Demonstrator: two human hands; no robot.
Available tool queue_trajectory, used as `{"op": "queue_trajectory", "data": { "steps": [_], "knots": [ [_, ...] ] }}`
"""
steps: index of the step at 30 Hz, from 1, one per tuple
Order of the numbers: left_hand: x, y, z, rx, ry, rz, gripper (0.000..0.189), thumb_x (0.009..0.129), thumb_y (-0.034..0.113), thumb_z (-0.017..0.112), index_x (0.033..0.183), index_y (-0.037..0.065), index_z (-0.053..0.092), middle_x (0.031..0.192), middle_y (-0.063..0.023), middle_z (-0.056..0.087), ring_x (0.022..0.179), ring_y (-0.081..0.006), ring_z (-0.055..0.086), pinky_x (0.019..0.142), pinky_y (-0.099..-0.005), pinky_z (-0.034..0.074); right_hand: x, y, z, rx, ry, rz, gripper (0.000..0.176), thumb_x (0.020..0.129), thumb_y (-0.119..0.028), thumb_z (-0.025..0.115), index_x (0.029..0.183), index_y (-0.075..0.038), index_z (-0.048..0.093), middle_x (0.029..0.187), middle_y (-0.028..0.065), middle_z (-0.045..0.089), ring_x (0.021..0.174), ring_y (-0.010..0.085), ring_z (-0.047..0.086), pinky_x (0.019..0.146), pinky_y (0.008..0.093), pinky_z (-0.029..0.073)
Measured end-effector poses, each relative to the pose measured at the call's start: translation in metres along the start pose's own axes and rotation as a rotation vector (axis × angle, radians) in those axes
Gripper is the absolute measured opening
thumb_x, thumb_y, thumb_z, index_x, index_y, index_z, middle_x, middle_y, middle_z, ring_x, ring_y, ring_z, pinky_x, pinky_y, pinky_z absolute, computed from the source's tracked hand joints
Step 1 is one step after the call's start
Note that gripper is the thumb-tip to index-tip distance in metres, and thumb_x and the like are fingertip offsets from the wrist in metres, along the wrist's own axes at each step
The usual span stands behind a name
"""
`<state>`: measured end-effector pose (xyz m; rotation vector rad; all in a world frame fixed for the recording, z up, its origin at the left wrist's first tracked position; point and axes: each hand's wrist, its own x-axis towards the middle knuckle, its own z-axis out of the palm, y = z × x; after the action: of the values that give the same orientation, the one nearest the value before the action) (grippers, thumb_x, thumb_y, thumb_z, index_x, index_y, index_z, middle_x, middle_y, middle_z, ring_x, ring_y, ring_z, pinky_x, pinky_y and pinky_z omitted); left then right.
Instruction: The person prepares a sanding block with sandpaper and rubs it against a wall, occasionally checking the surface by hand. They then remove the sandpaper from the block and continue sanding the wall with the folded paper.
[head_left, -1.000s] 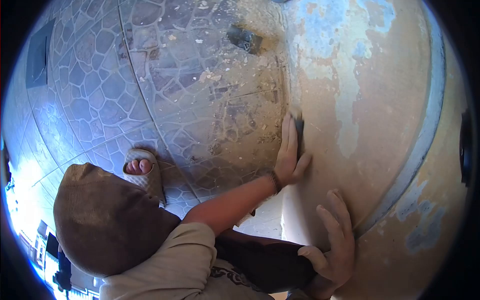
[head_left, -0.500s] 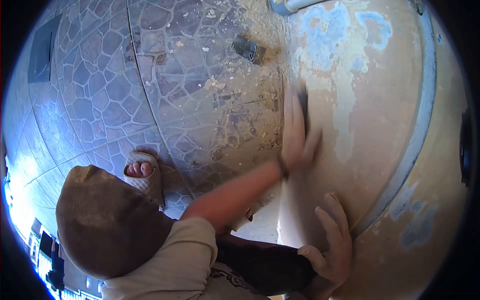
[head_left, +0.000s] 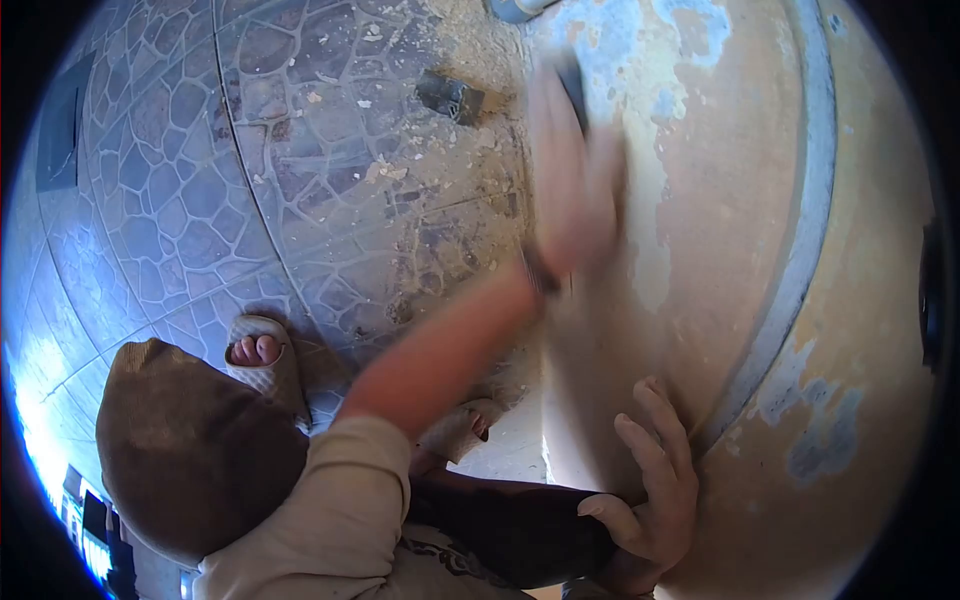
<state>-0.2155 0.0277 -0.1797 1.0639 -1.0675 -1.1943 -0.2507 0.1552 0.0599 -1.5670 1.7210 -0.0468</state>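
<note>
Peeling blue-tan wall (head_left: 720,200): left hand (head_left: 570,190), blurred at 12 o'clock, fingers flat, pinning dark block (head_left: 572,82); right hand (head_left: 645,480), 5 o'clock, splayed empty on wall, bracing.

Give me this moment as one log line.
left hand: motion-blurred, holding dark block on peeling wall | right hand: open, flat on wall | floor: dusty, paint flakes

Block (head_left: 450,97) on floor (head_left: 250,180) beside wall (head_left: 730,200)
</note>
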Motion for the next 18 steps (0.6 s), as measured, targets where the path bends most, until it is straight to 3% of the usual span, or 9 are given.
{"op": "queue_trajectory", "data": {
  "steps": [1,3,4,6,9,12,14,17,18],
  "knots": [
    [0.013,-0.008,-0.001,0.058,0.024,0.05,0.075,0.09,0.021,0.048,0.143,-0.015,0.008,0.148,-0.0378,0.01,0.14,-0.0497,0.009,0.115,-0.0527,0.007,-0.003,-0.002,0.002,-0.004,0.031,-0.006,0.074,0.074,-0.053,0.07,0.119,0.004,0.056,0.129,0.0307,0.049,0.123,0.0472,0.047,0.102,0.0512,0.038],
    [0.004,-0.016,-0.004,0.549,-0.017,0.352,0.073,0.092,0.021,0.047,0.143,-0.015,0.009,0.148,-0.038,0.011,0.14,-0.0494,0.009,0.115,-0.0526,0.006,-0.009,-0.006,0.002,0.011,0.057,-0.036,0.073,0.074,-0.054,0.069,0.118,0.004,0.057,0.128,0.0306,0.05,0.122,0.0468,0.048,0.101,0.0512,0.039],
    [-0.027,0.027,0.008,0.001,0.019,-0.168,0.073,0.091,0.02,0.049,0.143,-0.015,0.011,0.146,-0.0397,0.012,0.14,-0.0503,0.009,0.114,-0.0534,0.008,-0.007,-0.006,0.001,0.011,0.079,-0.062,0.073,0.075,-0.055,0.069,0.117,0.003,0.057,0.127,0.0305,0.051,0.121,0.0467,0.048,0.101,0.0512,0.039],
    [-0.133,0.063,0.019,0.146,-0.105,-0.182,0.073,0.09,0.019,0.049,0.143,-0.014,0.011,0.148,-0.0379,0.012,0.141,-0.0482,0.009,0.115,-0.0521,0.009,-0.004,-0.006,-0.004,0.024,0.081,-0.064,0.068,0.073,-0.045,0.074,0.118,0.002,0.057,0.13,0.0289,0.048,0.123,0.0462,0.046,0.101,0.0504,0.039],
    [-0.131,0.078,0.026,0.158,-0.055,-0.186,0.072,0.091,0.019,0.048,0.143,-0.013,0.011,0.15,-0.0338,0.013,0.142,-0.0448,0.009,0.115,-0.0497,0.008,-0.007,-0.005,0.0,0.037,0.108,-0.043,0.067,0.071,-0.042,0.077,0.118,0.001,0.057,0.129,0.0272,0.049,0.123,0.0457,0.047,0.1,0.05,0.041],
    [-0.012,0.024,0.012,-0.109,0.072,-0.111,0.07,0.093,0.019,0.046,0.144,-0.012,0.011,0.151,-0.0312,0.014,0.142,-0.0429,0.011,0.115,-0.0486,0.007,-0.006,-0.005,0.001,0.022,0.147,-0.068,0.068,0.069,-0.044,0.077,0.117,0.001,0.058,0.128,0.0259,0.051,0.121,0.0454,0.049,0.099,0.0498,0.043],
    [0.013,0.009,0.004,-0.192,0.088,-0.127,0.07,0.093,0.019,0.046,0.144,-0.012,0.011,0.151,-0.0314,0.013,0.142,-0.0437,0.01,0.115,-0.0487,0.007,-0.012,-0.007,0.002,0.035,0.163,-0.089,0.068,0.069,-0.045,0.077,0.116,0.001,0.059,0.127,0.0255,0.052,0.12,0.0451,0.05,0.098,0.0494,0.043],
    [-0.023,0.023,0.007,0.057,0.029,-0.171,0.07,0.093,0.02,0.046,0.145,-0.012,0.011,0.151,-0.0318,0.012,0.141,-0.0455,0.01,0.115,-0.0485,0.009,-0.013,-0.011,0.0,0.049,0.232,-0.153,0.068,0.068,-0.047,0.076,0.114,0.001,0.06,0.124,0.0253,0.055,0.119,0.0442,0.051,0.098,0.0485,0.044],
    [-0.073,0.05,0.012,0.109,-0.006,-0.223,0.07,0.093,0.021,0.046,0.145,-0.012,0.011,0.151,-0.032,0.011,0.141,-0.0462,0.01,0.115,-0.0485,0.01,-0.013,-0.013,0.0,0.049,0.258,-0.153,0.067,0.068,-0.047,0.076,0.113,0.001,0.061,0.123,0.0252,0.056,0.119,0.0437,0.051,0.097,0.048,0.044]
  ]
}}
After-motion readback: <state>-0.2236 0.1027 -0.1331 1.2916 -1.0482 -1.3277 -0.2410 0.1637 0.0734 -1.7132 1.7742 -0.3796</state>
